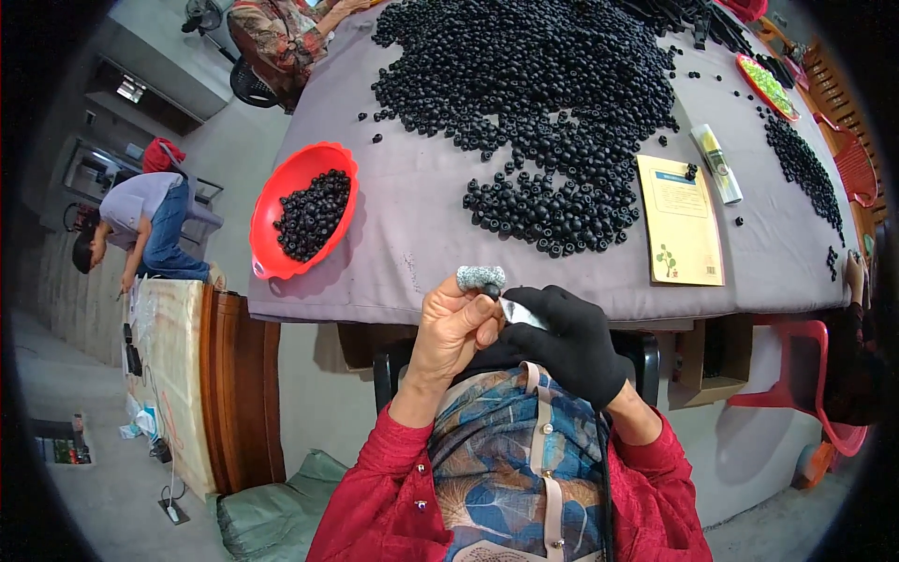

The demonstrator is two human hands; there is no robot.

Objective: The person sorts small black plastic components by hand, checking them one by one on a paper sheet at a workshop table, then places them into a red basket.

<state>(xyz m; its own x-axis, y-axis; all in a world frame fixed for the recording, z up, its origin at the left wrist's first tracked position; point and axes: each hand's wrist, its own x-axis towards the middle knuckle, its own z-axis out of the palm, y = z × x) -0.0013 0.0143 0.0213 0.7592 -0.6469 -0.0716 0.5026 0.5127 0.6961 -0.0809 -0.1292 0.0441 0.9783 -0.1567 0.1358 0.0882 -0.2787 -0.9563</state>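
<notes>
Close to the table's front edge, my bare left hand [448, 332] pinches a small round black piece [492, 291]. A grey speckled sleeve [480, 277] sits at its fingertip, apparently wrapped around a finger. My right hand [573, 342], in a black glove, is closed beside it around a whitish, shiny object [521, 314] pointing toward the black piece; its kind is not clear. Beyond my hands, many similar black pieces [552, 206] lie heaped on the grey tablecloth [412, 225]. A red scalloped bowl [269, 225] to the left holds more of them.
Right of the heap lie a yellow booklet [682, 234] and a pale tube-shaped package [716, 164]. A red-rimmed dish [768, 89] is farther back. People sit around the table; another person [150, 225] bends over a wooden-sided table at left. A red chair [810, 375] stands at right.
</notes>
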